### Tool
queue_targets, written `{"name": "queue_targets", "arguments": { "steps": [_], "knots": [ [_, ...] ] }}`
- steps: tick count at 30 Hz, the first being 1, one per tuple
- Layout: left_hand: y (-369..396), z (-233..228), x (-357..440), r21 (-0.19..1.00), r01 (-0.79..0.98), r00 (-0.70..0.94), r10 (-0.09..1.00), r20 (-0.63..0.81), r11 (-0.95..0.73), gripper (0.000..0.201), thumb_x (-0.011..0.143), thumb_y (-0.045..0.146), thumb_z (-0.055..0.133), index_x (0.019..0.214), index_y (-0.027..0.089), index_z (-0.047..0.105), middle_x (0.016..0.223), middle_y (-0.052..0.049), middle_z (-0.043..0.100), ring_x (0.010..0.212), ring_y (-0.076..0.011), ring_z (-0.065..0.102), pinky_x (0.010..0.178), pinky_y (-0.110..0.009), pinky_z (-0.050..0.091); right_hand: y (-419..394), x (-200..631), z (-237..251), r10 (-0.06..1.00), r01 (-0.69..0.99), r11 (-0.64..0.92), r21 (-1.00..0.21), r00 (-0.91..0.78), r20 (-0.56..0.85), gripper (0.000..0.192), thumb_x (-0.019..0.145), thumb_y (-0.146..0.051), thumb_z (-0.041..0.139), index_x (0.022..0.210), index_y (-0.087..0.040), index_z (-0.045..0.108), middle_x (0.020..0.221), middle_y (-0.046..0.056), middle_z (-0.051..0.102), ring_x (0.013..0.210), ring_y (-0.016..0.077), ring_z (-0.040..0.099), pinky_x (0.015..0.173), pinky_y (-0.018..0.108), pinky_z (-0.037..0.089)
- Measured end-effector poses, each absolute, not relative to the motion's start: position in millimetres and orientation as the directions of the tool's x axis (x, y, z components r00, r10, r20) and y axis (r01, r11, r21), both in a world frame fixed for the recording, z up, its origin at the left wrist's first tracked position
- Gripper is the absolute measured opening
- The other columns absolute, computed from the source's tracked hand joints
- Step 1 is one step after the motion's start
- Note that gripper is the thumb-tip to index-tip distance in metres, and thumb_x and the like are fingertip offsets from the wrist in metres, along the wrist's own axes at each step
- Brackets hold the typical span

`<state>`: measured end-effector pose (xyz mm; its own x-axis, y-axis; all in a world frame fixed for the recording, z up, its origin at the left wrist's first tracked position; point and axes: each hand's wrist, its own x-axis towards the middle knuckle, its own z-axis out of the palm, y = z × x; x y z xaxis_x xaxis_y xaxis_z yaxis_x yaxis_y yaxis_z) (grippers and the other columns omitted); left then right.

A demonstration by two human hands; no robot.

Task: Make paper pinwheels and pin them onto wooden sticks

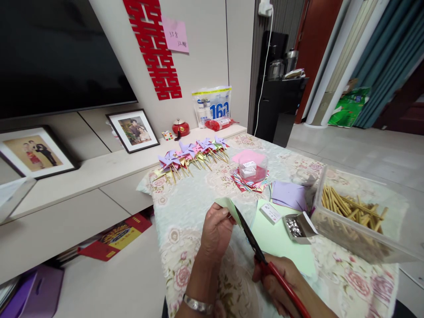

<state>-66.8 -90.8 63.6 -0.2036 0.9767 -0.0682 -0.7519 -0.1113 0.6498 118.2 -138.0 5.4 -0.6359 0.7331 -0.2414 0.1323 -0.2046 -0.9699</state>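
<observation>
My left hand (217,232) pinches a small piece of pale green paper (225,203) above the table. Red-handled scissors (281,282) are gripped in my right hand (276,280). Their dark blades reach up to the paper's right edge; whether they cut into it, I cannot tell. Behind my right hand lies a larger pale green sheet (298,254). On it rest a small white box (270,213) and an opened box of shiny metal pins (296,227). Finished paper pinwheels (187,151) on sticks lie in a row at the table's far left.
A clear plastic bin of wooden sticks (351,207) stands at the right. Purple paper (289,195) and a round clear container (253,167) on patterned paper squares (243,182) lie mid-table. Past the flowered tablecloth (185,221), framed photos (133,130) line a white cabinet.
</observation>
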Motion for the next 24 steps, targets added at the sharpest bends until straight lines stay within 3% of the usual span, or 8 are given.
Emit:
{"name": "queue_targets", "arguments": {
  "steps": [24],
  "knots": [
    [-90.7,60.3,-67.9,0.635,-0.763,-0.192,0.981,-0.04,-0.124,0.017,0.062,0.02,0.077,0.075,0.013,0.067,0.068,-0.004,0.068,0.062,-0.0151,0.061,0.061,-0.026,0.046,-141.2,118.3,10.7,0.726,0.114,-0.214,-0.97,-0.645,-0.236,0.066,0.08,-0.08,0.054,0.087,-0.015,0.062,0.058,-0.006,0.041,0.046,0.0063,0.034,0.04,0.02,0.025]
  ]
}}
